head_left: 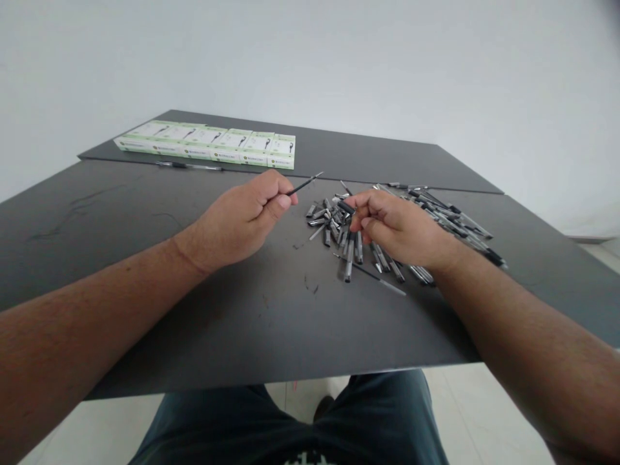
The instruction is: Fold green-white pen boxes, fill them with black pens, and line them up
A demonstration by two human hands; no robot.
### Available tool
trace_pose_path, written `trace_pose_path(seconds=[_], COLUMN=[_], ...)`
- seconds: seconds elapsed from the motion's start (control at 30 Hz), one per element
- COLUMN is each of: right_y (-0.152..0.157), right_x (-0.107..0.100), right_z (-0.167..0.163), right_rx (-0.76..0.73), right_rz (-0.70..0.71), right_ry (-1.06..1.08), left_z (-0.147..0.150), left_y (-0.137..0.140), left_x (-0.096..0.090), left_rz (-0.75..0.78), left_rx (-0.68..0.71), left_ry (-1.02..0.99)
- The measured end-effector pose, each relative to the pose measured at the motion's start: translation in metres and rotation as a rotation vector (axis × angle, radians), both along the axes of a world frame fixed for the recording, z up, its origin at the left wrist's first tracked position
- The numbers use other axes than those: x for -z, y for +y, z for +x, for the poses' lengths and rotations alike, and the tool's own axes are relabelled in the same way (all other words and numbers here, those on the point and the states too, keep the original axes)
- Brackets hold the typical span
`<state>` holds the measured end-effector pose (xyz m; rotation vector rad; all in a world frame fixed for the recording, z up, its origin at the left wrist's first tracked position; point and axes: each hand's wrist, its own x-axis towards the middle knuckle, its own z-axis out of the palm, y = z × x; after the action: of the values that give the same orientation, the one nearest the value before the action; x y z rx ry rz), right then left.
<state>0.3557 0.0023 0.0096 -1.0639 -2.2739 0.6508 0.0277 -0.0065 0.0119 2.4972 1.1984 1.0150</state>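
Note:
My left hand (256,210), closed in a pinch, holds a thin dark pen refill (304,184) by one end, its pale tip pointing up and right. A short dark pen part (345,206), either a cap or the grip section of a barrel, is between the fingers of my right hand (392,223). Just below and behind that hand lies a pile of loose pen caps (327,236) and clear barrels (349,261). Another refill (372,274) rests on the table in front of the pile. The fingers hide part of the pile.
A row of white and green pen boxes (208,155) stands at the back left, with a pen (186,166) lying before it. Several pens (455,223) are heaped on the right. The dark table (232,336) has a seam across its back and scattered ink marks.

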Motion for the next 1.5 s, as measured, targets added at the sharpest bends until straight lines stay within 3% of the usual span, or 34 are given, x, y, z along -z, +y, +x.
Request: trace_pose_path(seconds=[0.23, 0.57, 0.67, 0.8, 0.93, 1.23, 1.5], right_y=[-0.006, -0.009, -0.011, -0.010, -0.004, -0.003, -0.004], right_x=[-0.008, -0.011, -0.012, -0.010, -0.004, -0.002, -0.001], right_z=[-0.003, -0.006, -0.006, -0.005, -0.001, -0.002, -0.001], right_rx=[0.016, 0.002, -0.006, 0.008, 0.021, -0.139, -0.175], right_rz=[0.134, 0.130, 0.084, 0.036, 0.023, 0.103, 0.116], right_ry=[-0.113, -0.143, -0.121, -0.076, -0.035, 0.012, 0.010], left_z=[0.000, 0.007, 0.010, 0.015, 0.019, 0.024, 0.022], left_y=[-0.004, -0.019, -0.019, -0.019, -0.022, -0.048, -0.048], left_x=[-0.005, -0.011, -0.010, -0.007, -0.006, -0.016, -0.016], left_rz=[0.151, 0.008, -0.120, -0.345, -0.404, -0.333, -0.287], left_rx=[0.046, -0.122, -0.127, -0.008, 0.075, 0.092, 0.067], left_ry=[0.044, -0.072, -0.237, -0.632, -0.844, -0.679, -0.578])
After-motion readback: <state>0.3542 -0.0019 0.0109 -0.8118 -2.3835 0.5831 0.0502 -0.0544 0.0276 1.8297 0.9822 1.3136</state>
